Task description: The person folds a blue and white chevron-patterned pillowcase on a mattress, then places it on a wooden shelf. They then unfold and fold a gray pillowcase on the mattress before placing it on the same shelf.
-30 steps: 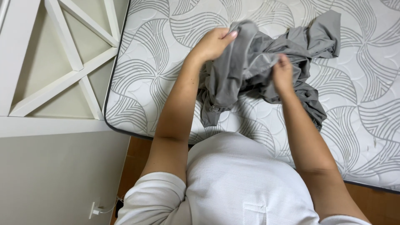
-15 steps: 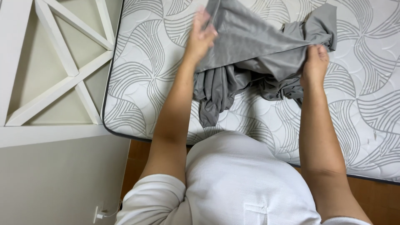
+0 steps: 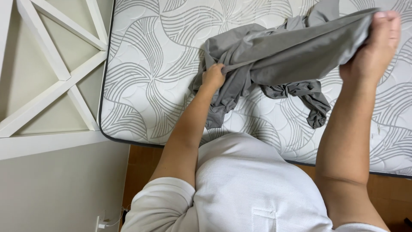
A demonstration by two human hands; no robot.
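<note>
Cloth, a grey garment (image 3: 279,60), hangs stretched between my two hands above the patterned mattress (image 3: 150,86). My left hand (image 3: 213,77) has its grip closed on a bunched fold; my right hand (image 3: 373,51) pinches the far edge, raised. Loose ends trail below my right grip onto the mattress. A white lattice frame (image 3: 51,77) stands beyond my left.

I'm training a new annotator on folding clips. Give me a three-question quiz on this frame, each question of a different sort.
1. True or false: both hands grip the grey garment.
2. Which hand is raised higher towards the camera: A) left hand B) right hand?
3. What does the garment lie on?

Key: 1 true; 2 B; 3 a patterned white mattress.
</note>
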